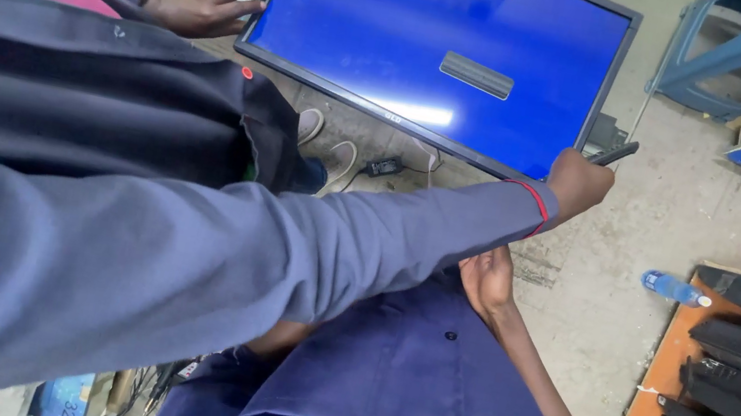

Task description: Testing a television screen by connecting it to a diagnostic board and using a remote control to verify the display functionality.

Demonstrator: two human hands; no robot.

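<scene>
Two hands of a co-worker are kept on the monitor (372, 26), already lit blue and tilted over the floor, one hand (209, 2) closed on a corner, the other hand (580, 182) pinching a dark tool (616, 154), while the wearer's right hand (486, 279) is half hidden under a sleeve (406, 235), grip can't be told, left hand unseen.

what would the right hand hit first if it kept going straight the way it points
Most likely the co-worker's blue-grey sleeve: the right hand points up the picture with its fingertips at or under that sleeve. Whether they touch is unclear.
</scene>
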